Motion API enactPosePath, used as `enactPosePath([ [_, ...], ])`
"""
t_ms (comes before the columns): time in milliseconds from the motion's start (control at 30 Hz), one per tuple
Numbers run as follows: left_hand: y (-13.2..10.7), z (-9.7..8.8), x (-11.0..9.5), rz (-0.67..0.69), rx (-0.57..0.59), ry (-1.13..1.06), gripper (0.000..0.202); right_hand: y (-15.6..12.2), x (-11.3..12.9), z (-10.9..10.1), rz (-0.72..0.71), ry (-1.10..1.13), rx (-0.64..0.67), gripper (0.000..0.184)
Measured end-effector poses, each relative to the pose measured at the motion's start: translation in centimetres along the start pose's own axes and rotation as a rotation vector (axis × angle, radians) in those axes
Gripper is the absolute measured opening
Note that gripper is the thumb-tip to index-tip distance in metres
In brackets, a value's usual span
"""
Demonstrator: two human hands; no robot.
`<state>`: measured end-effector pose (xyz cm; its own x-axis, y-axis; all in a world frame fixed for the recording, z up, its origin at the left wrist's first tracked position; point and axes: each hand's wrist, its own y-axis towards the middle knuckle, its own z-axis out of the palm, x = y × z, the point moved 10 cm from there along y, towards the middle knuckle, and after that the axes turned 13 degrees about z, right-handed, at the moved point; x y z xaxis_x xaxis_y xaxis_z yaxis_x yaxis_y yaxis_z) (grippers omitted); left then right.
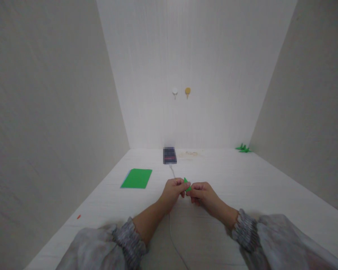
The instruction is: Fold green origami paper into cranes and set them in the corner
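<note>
A small folded piece of green paper (186,184) is pinched between my two hands, slightly above the white table. My left hand (173,192) grips it from the left, thumb on top. From the right, the fingertips of my right hand (200,192) close on its lower end. Much of the paper is hidden behind the fingers, so its full shape cannot be made out. To the left of my hands, a stack of square green paper sheets (137,179) lies flat on the table.
A blurred dark device (169,155) stands near the back wall, its white cable (173,240) running under my left hand to the front. Folded green paper pieces (243,148) sit in the back right corner. A small red scrap (79,216) lies left. Two hooks (187,91) hang on the wall.
</note>
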<state>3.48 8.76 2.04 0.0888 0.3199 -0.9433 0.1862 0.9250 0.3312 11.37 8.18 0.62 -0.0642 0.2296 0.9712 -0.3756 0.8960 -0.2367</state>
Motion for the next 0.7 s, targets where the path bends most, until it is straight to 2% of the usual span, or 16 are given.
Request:
enactPosePath([
  [333, 0.06, -0.07, 0.41, -0.023, -0.05, -0.127, 0.033, -0.03, 0.21, 0.24, -0.012, 0.011, 0.004, 0.016],
  [533, -0.03, 0.43, 0.37, -0.04, -0.041, -0.259, 0.032, 0.07, 0.3, -0.11, -0.029, 0.008, -0.011, 0.016],
  [700, 0.11, -0.39, -0.13, -0.004, -0.097, -0.206, 0.026, 0.11, -0.05, 0.04, 0.011, -0.018, -0.007, 0.014],
])
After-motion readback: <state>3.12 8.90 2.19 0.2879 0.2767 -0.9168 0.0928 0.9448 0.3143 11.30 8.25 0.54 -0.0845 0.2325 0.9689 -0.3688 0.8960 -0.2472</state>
